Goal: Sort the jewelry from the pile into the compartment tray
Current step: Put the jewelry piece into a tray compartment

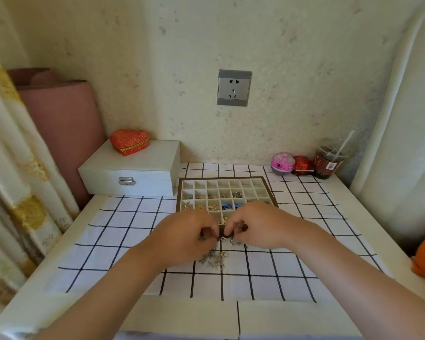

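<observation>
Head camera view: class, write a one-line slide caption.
Both hands, left hand and right hand, pick at the jewelry pile before the partly filled compartment tray.

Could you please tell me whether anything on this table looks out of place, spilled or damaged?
Nothing stands out. The jewelry pile lies loose on the checked cloth, as the task expects, and the compartment tray sits square and upright.

No legible text; cup (pixel 329 160) label blurred.

Single head-worn wide-angle view, looking forward and down, close over the table (pixel 353 207) (wall behind).
</observation>
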Action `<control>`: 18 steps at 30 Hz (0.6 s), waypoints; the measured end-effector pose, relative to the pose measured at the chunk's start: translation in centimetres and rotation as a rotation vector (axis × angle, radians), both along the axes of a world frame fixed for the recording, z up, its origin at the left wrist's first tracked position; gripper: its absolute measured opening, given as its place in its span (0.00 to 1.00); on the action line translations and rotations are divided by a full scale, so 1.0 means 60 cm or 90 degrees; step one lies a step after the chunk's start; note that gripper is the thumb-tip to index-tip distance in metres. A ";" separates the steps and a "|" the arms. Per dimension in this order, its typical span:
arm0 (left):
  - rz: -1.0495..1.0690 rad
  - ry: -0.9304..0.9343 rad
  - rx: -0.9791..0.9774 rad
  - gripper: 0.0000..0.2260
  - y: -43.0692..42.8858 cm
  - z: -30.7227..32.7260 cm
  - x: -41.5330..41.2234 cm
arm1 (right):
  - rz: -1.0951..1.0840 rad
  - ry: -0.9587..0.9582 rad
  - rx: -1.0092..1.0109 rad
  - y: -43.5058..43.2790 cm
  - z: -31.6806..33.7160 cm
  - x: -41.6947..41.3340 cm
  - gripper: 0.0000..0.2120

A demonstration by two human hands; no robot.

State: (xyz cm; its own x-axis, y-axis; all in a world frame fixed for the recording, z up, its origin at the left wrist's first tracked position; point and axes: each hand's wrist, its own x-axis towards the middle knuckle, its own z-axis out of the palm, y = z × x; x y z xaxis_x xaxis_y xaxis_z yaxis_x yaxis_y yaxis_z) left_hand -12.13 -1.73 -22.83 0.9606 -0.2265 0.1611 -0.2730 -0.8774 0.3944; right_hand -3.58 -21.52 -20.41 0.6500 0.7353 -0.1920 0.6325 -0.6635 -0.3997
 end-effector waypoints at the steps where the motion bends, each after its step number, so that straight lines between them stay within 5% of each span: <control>1: -0.012 -0.001 0.015 0.05 -0.002 -0.006 -0.008 | 0.006 -0.003 -0.004 0.001 -0.004 -0.007 0.10; 18: -0.038 0.063 0.096 0.08 0.009 -0.010 -0.010 | 0.023 -0.059 -0.073 0.010 -0.023 -0.024 0.08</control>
State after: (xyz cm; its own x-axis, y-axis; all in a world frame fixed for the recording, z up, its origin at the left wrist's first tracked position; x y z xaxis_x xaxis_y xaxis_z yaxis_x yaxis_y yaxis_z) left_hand -12.75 -1.21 -23.42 0.9544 -0.2974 0.0259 -0.2921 -0.9121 0.2876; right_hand -5.05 -20.91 -21.80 0.6419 0.7359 -0.2157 0.6881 -0.6769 -0.2616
